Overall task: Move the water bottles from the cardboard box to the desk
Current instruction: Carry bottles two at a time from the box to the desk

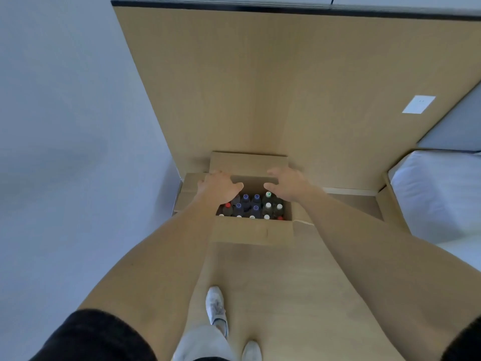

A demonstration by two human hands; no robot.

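Brown cardboard box (250,231) stands open on the floor; both hands, left (217,187) and right (287,185), hover spread and empty above its capped plastic water bottles (251,207). Best to grip one bottle per hand by the neck and lift straight up, clear of the box's flaps.

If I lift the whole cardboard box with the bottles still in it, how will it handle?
Probably heavy: the cardboard box looks packed with upright bottles. Its open flaps likely flex, so they make poor handles. The bottles stand close together, so they should shift little, though tilting may tip them.

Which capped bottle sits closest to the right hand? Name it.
The green-and-white-capped bottle, at the box's far right, just below the right hand's thumb; others sit lower or left.
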